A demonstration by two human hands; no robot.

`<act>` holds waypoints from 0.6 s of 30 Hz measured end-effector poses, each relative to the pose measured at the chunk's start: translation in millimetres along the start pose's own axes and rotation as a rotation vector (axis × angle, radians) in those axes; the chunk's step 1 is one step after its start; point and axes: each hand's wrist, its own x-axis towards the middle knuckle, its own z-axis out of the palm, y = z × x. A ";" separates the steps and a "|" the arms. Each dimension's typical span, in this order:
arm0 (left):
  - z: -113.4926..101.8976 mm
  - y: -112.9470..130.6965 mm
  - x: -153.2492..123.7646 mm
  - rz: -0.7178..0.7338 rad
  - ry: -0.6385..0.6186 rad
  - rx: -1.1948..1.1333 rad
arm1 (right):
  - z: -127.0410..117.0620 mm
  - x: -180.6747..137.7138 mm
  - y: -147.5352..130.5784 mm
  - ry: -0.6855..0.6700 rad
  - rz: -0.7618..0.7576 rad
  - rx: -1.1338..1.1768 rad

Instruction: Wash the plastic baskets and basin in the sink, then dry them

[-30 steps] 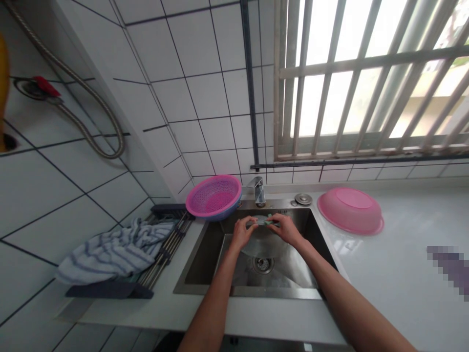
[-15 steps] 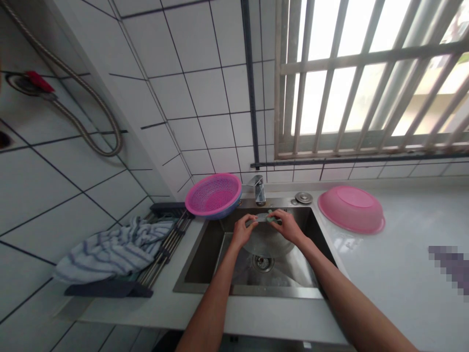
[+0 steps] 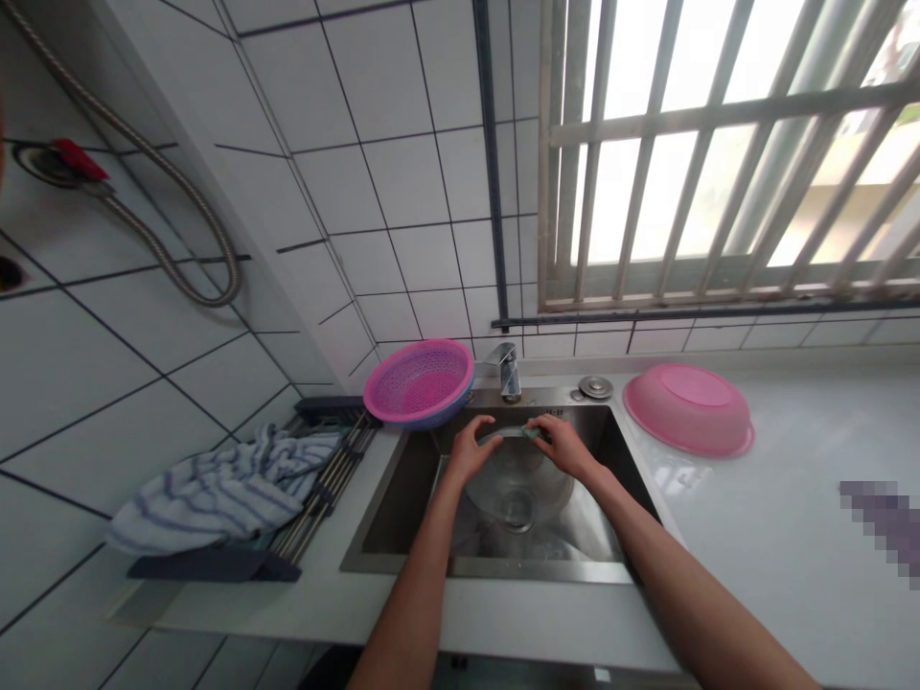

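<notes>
A flexible braided-metal hose (image 3: 228, 259) loops against the white-tiled wall. Below it, a white-and-blue striped cloth towel (image 3: 216, 503) lies over a metal-rod rack (image 3: 325, 491) with dark end pieces. A round pink plastic colander (image 3: 424, 379) is seated in a blue basin (image 3: 440, 418) at the sink's rear left corner. Left hand (image 3: 469, 452): thumb and index finger spread apart at the bowl's left side; contact cannot be determined. A chrome faucet (image 3: 510, 372) stands behind the rectangular stainless-steel sink (image 3: 546, 571). The clear round bowl (image 3: 532, 474) is positioned within the sink, tilted, above the drain. Right hand (image 3: 564, 446): fingers pinching a small green pad (image 3: 530, 432) at the bowl's rim. Farther right, a round pink plastic basin (image 3: 686, 412) rests inverted on the white countertop (image 3: 776, 565).
</notes>
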 end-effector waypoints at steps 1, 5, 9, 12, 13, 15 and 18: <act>1.2 4.2 -1.3 0.018 -0.036 0.015 | 2.5 0.0 -3.6 -0.015 -0.011 -0.002; 2.0 12.4 -3.3 0.024 -0.102 0.027 | 5.5 -0.1 -6.0 -0.028 -0.008 0.007; -3.4 9.5 -1.8 -0.007 -0.026 0.020 | -0.1 -0.9 7.1 -0.027 0.054 0.026; -1.3 11.1 -2.5 0.001 -0.007 0.020 | -0.6 -1.0 9.9 -0.011 0.066 0.013; 0.9 12.9 -3.3 0.011 -0.017 0.017 | 0.4 -0.9 8.2 -0.004 0.053 0.004; 5.0 16.9 -4.5 0.029 -0.047 0.018 | 2.8 -0.5 3.0 0.000 0.020 -0.003; 5.0 19.7 -4.0 0.022 -0.043 0.029 | 4.1 -0.2 -1.5 -0.010 0.009 0.009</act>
